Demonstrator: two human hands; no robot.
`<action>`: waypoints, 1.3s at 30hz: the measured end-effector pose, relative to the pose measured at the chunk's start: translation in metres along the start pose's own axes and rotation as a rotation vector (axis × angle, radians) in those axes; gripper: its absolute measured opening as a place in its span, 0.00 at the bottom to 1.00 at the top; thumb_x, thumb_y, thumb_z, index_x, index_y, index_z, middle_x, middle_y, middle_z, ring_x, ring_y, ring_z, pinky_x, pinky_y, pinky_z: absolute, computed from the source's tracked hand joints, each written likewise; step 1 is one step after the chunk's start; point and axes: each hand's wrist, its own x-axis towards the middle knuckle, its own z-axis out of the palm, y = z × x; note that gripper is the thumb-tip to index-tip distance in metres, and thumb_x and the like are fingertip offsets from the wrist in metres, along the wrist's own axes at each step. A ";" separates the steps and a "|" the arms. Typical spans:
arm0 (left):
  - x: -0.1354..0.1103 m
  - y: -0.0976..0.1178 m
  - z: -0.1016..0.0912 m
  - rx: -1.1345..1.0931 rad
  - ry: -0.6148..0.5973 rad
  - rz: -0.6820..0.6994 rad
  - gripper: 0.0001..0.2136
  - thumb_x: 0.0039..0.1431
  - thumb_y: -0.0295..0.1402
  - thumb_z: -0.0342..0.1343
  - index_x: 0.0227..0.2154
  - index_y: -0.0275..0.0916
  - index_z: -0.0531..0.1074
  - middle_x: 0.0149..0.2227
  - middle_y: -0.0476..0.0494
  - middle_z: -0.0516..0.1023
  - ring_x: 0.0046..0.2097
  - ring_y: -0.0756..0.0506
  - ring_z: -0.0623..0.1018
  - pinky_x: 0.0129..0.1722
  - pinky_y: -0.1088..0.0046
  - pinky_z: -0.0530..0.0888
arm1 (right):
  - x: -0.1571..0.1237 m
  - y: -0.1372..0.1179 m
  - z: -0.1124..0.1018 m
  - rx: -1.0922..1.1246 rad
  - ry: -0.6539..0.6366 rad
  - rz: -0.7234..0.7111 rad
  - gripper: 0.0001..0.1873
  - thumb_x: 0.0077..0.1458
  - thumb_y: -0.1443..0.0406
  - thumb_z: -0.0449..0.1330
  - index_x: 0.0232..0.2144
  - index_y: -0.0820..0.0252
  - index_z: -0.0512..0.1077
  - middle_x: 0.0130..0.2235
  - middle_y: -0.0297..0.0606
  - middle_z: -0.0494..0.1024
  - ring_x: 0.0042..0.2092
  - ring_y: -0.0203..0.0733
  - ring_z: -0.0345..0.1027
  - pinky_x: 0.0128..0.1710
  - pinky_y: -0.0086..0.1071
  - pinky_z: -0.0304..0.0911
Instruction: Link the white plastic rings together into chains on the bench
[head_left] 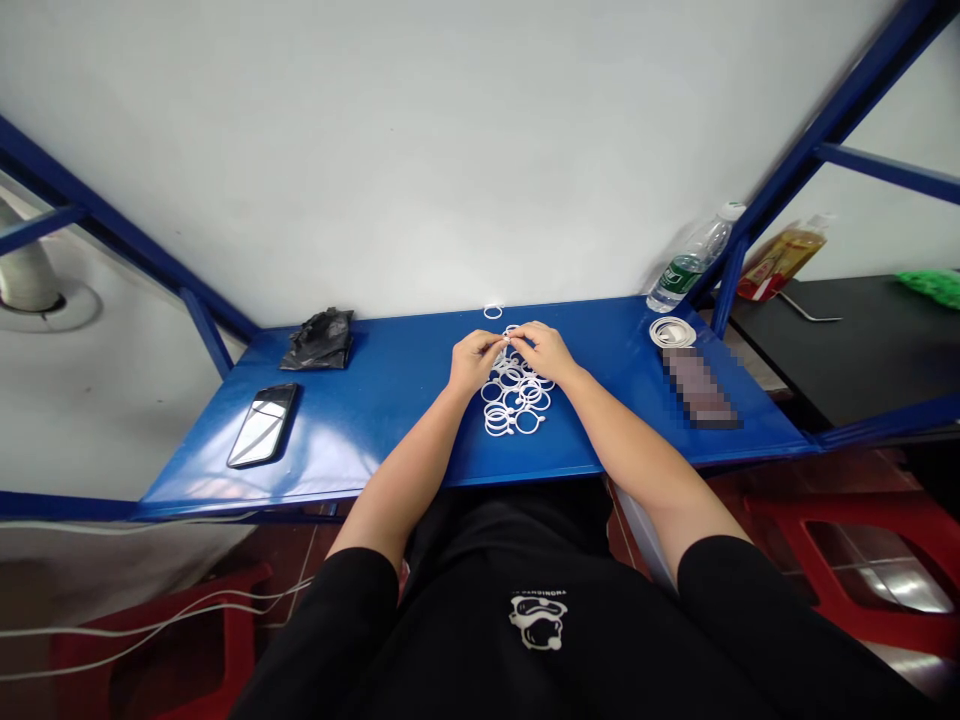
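The blue tabletop [397, 395] is spanning the middle of the frame. A clear bottle [681, 275] is leaning at the upper right, and a phone [264, 425] is lying at centre left. A loose pile of white rings [517, 397] is spreading across the frame's centre, while a crumpled black bag [319, 342] is resting at left of centre. Above the pile, the left hand [474, 358] and right hand [541, 348] are meeting fingertip to fingertip, both grips closing in a pinch. A coiled white cable [672, 333] is sitting at right of centre. One lone ring [493, 317] is lying just beyond the hands. Smallest, a white piece [507, 341], seemingly part of a ring, is showing between the fingertips, largely hidden. The rings are looking light, thin and fairly stiff, probably smooth enough to slip; their small knobs are likely offering the surest hold, with the slim hoops perhaps bending under pressure.
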 end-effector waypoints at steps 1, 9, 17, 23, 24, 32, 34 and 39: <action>0.000 0.001 0.000 0.002 -0.001 0.001 0.14 0.69 0.47 0.62 0.38 0.43 0.85 0.36 0.43 0.85 0.35 0.48 0.81 0.36 0.70 0.77 | 0.000 -0.001 0.000 0.010 0.002 0.001 0.09 0.66 0.64 0.61 0.39 0.53 0.82 0.41 0.39 0.86 0.45 0.48 0.78 0.51 0.44 0.71; 0.000 0.004 -0.001 0.026 -0.012 -0.025 0.15 0.70 0.49 0.61 0.37 0.43 0.84 0.36 0.44 0.84 0.35 0.48 0.80 0.37 0.70 0.76 | 0.000 -0.006 -0.003 0.001 -0.024 0.014 0.09 0.65 0.64 0.60 0.39 0.54 0.82 0.41 0.39 0.86 0.45 0.48 0.78 0.51 0.43 0.71; 0.003 0.011 -0.004 0.077 -0.038 -0.030 0.17 0.70 0.50 0.60 0.35 0.42 0.82 0.36 0.44 0.84 0.35 0.47 0.79 0.37 0.70 0.76 | 0.001 -0.005 -0.002 -0.037 -0.058 0.000 0.11 0.67 0.62 0.58 0.40 0.53 0.82 0.42 0.40 0.86 0.46 0.50 0.77 0.52 0.44 0.70; 0.003 0.009 -0.003 0.079 -0.032 -0.035 0.18 0.70 0.51 0.60 0.34 0.42 0.82 0.35 0.44 0.83 0.35 0.47 0.81 0.38 0.70 0.76 | 0.002 -0.002 0.000 -0.036 -0.056 -0.036 0.11 0.68 0.62 0.58 0.40 0.54 0.81 0.41 0.41 0.85 0.45 0.50 0.76 0.50 0.43 0.70; 0.004 0.009 -0.003 0.080 -0.036 -0.035 0.18 0.69 0.51 0.60 0.34 0.42 0.82 0.35 0.44 0.83 0.36 0.47 0.81 0.38 0.70 0.76 | 0.002 -0.002 0.000 -0.031 -0.057 -0.031 0.11 0.68 0.62 0.58 0.40 0.55 0.81 0.41 0.41 0.85 0.45 0.50 0.76 0.50 0.42 0.70; 0.005 0.008 -0.004 0.027 -0.043 -0.024 0.16 0.72 0.47 0.58 0.38 0.43 0.84 0.37 0.43 0.85 0.37 0.46 0.83 0.42 0.68 0.79 | 0.000 -0.003 0.004 0.026 -0.009 0.081 0.11 0.69 0.61 0.58 0.42 0.54 0.81 0.42 0.39 0.85 0.46 0.49 0.77 0.50 0.42 0.70; 0.004 0.008 -0.004 0.036 -0.048 -0.016 0.15 0.72 0.46 0.58 0.39 0.43 0.84 0.37 0.42 0.85 0.38 0.46 0.82 0.42 0.68 0.79 | 0.000 -0.003 0.004 0.027 -0.011 0.083 0.11 0.68 0.61 0.59 0.42 0.54 0.81 0.42 0.39 0.85 0.46 0.49 0.77 0.51 0.42 0.70; 0.003 0.007 -0.005 0.078 -0.013 -0.032 0.13 0.72 0.44 0.58 0.38 0.43 0.83 0.37 0.43 0.83 0.38 0.46 0.81 0.40 0.68 0.78 | 0.000 0.007 0.004 -0.050 -0.069 0.083 0.10 0.67 0.61 0.61 0.42 0.53 0.84 0.42 0.40 0.86 0.46 0.50 0.77 0.52 0.44 0.70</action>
